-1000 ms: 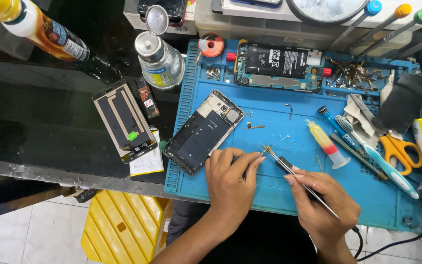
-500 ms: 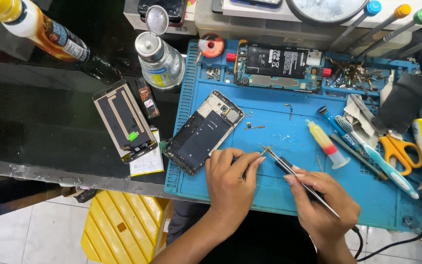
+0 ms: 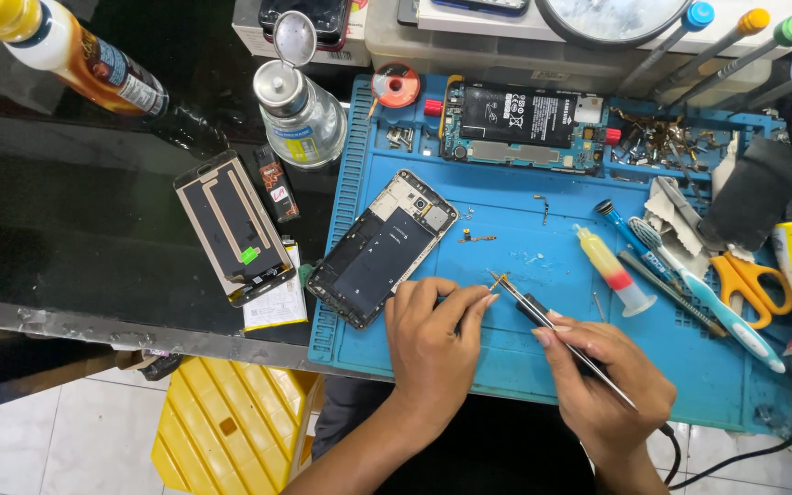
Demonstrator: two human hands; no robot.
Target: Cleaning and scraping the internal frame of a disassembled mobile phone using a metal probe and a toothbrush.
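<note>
- Holding a small gold-coloured part [image 3: 499,282] at its fingertips, the left hand [image 3: 433,344] rests on the blue work mat [image 3: 524,367]; thumb and forefinger are pressed together on the part, at the near centre of the mat.
- The right hand [image 3: 602,380] is closed around a thin tool with a black grip [image 3: 556,332], held like a pen.
- The tool's long axis runs from near right to far left; its tip meets the part just right of the left fingertips.
- The part lies far and left of the right hand's grip, and the left hand is the nearer of the two, in contact with it.
- The opened phone frame [image 3: 382,247] lies just left of the left hand, slanted, apart from the part.
- A loose circuit board with battery [image 3: 520,124] sits at the far edge of the mat, well apart.
</note>
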